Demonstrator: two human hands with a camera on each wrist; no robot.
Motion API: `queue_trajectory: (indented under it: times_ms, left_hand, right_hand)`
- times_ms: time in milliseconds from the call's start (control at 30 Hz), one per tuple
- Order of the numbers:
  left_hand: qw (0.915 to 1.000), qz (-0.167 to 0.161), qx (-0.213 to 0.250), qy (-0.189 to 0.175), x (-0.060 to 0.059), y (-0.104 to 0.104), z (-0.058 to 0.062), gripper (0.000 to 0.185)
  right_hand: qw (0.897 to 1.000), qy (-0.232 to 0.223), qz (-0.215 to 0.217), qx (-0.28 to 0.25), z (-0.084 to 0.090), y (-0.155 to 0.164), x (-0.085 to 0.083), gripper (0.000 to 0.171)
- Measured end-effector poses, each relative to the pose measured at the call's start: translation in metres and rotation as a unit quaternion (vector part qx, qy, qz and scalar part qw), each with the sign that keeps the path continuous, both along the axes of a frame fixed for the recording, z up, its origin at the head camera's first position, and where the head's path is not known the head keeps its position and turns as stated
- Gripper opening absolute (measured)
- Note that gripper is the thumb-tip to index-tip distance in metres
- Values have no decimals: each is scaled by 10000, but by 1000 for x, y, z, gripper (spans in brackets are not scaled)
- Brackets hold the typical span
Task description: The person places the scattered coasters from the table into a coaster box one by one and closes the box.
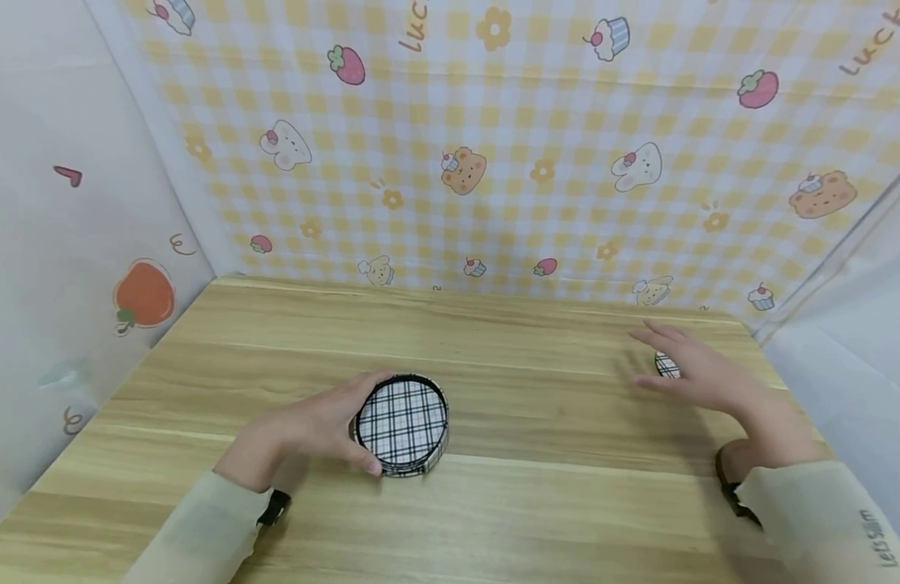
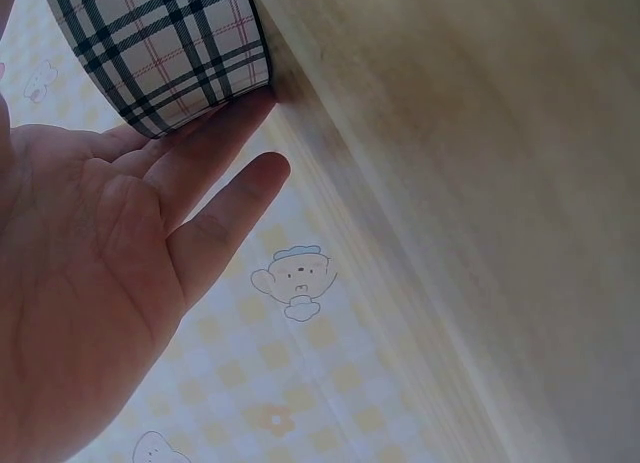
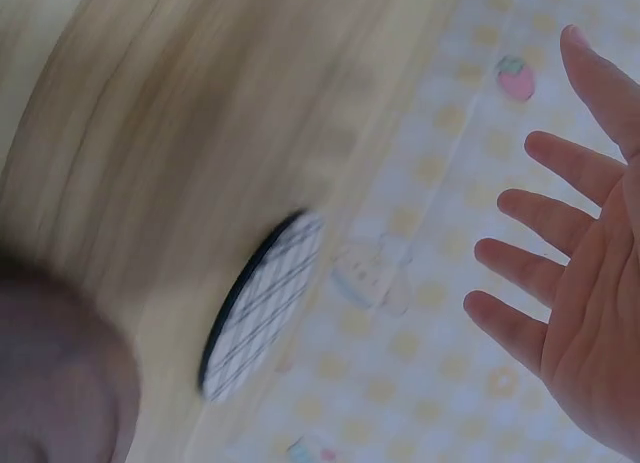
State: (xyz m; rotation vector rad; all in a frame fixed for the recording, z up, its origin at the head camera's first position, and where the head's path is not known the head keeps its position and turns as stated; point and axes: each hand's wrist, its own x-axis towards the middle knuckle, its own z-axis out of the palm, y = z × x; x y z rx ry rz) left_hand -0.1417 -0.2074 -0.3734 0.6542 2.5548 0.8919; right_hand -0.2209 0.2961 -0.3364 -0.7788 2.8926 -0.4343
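A round plaid box (image 1: pixel 402 422) with a dark inner rim stands on the table, left of the middle. My left hand (image 1: pixel 315 426) grips its left side, the thumb at the near edge and the fingers around the far edge. The left wrist view shows the box's plaid side wall (image 2: pixel 180 48) against the fingers. At the far right, my right hand (image 1: pixel 701 377) hovers with spread fingers over a flat plaid disc (image 1: pixel 667 365), partly hidden in the head view. Seen from the right wrist, that coaster-like disc (image 3: pixel 262 313) has a black edge and lies apart from the fingers.
The wooden table (image 1: pixel 537 405) meets a yellow checked cloth (image 1: pixel 537 105) with cartoon prints at its back edge. White cloth panels hang at the left (image 1: pixel 34 268) and right (image 1: pixel 859 349). A dark rounded shape (image 3: pixel 60 373) blurs the right wrist view's lower left corner.
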Motion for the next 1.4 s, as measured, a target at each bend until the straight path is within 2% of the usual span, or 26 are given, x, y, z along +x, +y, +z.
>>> queue_trajectory:
  times_ms: [267,567,700,967,1400]
  left_hand:
    - [9999,55,-90,22,1,-1,-1,128]
    - [10000,-22,-35,6,2,1,-1,127]
    - [10000,17,-54,-13,3,0,-1,127]
    - [9999,47,-103,15,2,0,0,127]
    - [9999,85,-96,-29,2,0,0,127]
  right_hand:
    - [9997,-200,-116,-25,-11,36,-12,75]
    - [9988,-407,-260,83,-29,62,-22,77]
    - [9979,-540,-311,168,-36,67,-27,80]
    - [9950,-859,-342,376,-38,71,-36,90]
    - [9906,-1168,-462,540,-48,80,-42,91]
